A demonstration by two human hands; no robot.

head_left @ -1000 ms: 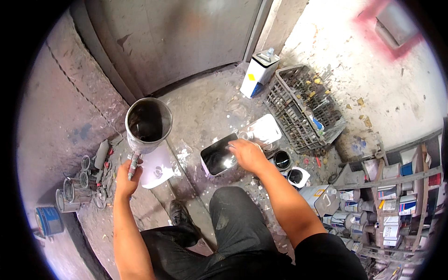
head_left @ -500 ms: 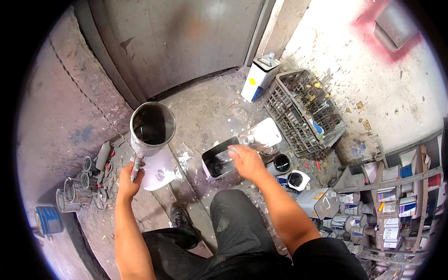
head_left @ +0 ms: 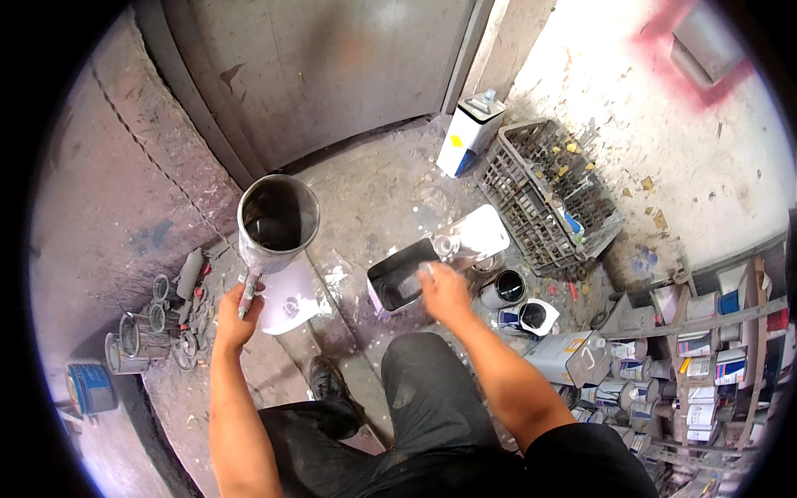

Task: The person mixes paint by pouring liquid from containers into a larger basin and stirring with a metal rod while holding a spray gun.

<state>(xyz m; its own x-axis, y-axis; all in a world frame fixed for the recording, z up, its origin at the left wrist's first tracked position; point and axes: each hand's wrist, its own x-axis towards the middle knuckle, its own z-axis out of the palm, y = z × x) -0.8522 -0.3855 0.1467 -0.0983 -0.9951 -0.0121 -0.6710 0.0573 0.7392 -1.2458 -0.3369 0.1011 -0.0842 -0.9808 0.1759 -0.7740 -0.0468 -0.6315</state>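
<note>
My left hand (head_left: pixel 240 318) grips the paint-spattered handle of a large metal cup (head_left: pixel 253 264), raised above the floor with its mouth facing up. Dark liquid shows inside the cup. My right hand (head_left: pixel 447 294) is closed, fingertips pinched at the near right edge of an open rectangular container (head_left: pixel 375 300) with a dark inside. Something pale or see-through sits at those fingertips, too blurred to name. Against the container's far right side lies a white panel (head_left: pixel 483 231), with a clear round piece (head_left: pixel 446 245) at its near end.
Below the cup lies a white sheet (head_left: pixel 290 303). Open cans of dark liquid (head_left: pixel 509 287) stand right of my right hand, near a grey plastic crate (head_left: pixel 519 170) and a tall white tin (head_left: pixel 466 137). Shelved cans (head_left: pixel 696 390) fill the right; crusted cups (head_left: pixel 137 336) cluster left.
The whole view has shifted slightly to the right. My right hand has moved a little nearer to me relative to the rectangular container. My left hand still holds the cup up.
</note>
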